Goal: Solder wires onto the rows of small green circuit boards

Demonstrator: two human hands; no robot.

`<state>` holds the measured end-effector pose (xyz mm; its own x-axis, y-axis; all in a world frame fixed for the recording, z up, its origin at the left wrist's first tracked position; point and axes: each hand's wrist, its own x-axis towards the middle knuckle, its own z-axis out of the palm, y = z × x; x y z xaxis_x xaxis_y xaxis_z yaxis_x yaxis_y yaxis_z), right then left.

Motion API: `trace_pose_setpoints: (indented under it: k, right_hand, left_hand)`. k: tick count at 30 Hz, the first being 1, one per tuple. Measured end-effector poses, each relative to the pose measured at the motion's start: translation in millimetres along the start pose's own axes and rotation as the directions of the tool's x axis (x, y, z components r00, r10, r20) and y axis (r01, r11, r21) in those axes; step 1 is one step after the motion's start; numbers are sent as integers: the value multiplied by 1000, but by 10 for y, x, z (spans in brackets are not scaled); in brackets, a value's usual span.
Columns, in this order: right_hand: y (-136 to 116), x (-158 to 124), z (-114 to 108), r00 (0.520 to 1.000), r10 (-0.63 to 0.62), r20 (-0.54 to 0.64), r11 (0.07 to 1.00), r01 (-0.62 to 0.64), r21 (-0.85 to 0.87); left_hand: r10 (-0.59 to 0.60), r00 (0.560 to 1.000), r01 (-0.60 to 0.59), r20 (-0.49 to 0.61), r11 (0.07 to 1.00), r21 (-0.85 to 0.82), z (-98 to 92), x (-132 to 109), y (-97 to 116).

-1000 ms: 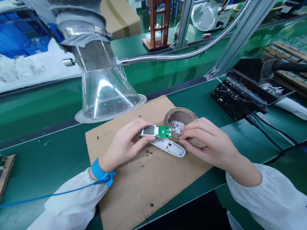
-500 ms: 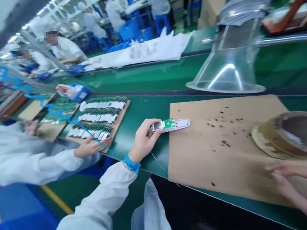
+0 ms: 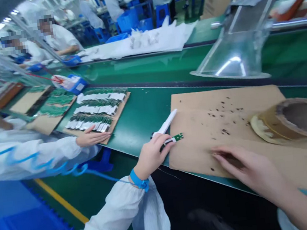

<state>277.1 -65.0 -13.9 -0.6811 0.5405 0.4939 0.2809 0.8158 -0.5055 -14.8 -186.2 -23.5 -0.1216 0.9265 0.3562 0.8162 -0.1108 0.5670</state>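
Note:
My left hand (image 3: 154, 154), with a blue band at the wrist, is closed around two slim parts near the bench's front edge. A long white plastic casing (image 3: 166, 124) points up and right out of it. Below that, a small green circuit board (image 3: 178, 137) sticks out past the thumb, its other end hidden in the fingers. My right hand (image 3: 243, 163) is over the front part of a brown cardboard sheet (image 3: 196, 119). Thumb and forefinger come together in a pinch there; whatever they may hold is too small to make out.
A round brown tub (image 3: 283, 121) stands on the cardboard's right side, among scattered dark specks. Behind hangs a clear extraction hood (image 3: 236, 58). At left, a co-worker's hand (image 3: 93, 137) touches a board (image 3: 120, 115) carrying rows of circuit boards. A coiled blue cord (image 3: 36, 159) crosses the co-worker's sleeve.
My right hand has come left across the cardboard. In my left hand the circuit board, earlier lying along the casing, now sits at an angle apart from it, and the casing has tilted upward.

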Motion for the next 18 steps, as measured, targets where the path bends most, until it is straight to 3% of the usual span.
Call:
trace_pose_setpoints:
  k: [4, 8, 13, 18]
  right_hand:
    - [-73, 36, 63, 998, 1, 68, 997, 5, -80]
    - [-145, 46, 115, 987, 43, 157, 999, -41, -18]
    - [-234, 148, 247, 958, -82, 273, 997, 79, 22]
    - [-264, 236, 391, 940, -106, 325, 988, 136, -71]
  left_hand:
    - [-3, 1000, 1, 24, 997, 77, 16, -5, 6]
    - [-1, 1000, -3, 27, 990, 143, -17, 13, -5]
    - [28, 997, -42, 69, 978, 205, -80, 97, -82]
    - [48, 994, -64, 97, 984, 167, -129, 150, -181]
